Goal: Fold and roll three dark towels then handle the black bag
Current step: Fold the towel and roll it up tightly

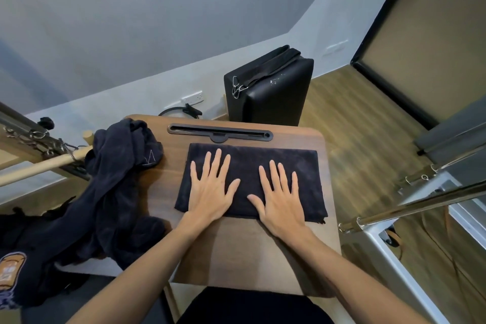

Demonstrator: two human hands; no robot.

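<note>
Both grips [212,187] [280,197] flat on towel [249,158]; pile [110,192] cropped.

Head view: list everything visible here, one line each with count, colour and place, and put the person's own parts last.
folded towel: one, dark, flat on the table's middle, under both hands
loose towels: a heap, count unclear, dark, draped over the table's left edge
table: one, brown wood, centre
slot: one, black, along the table's far edge
black bag: one, black with a strap on top, upright on the floor beyond the table
wall socket: one, white, low on the wall
wooden bar: one, pale, far left
metal frame: silver, right
left hand: one, fingers spread flat on the towel
right hand: one, fingers spread flat on the towel
</note>
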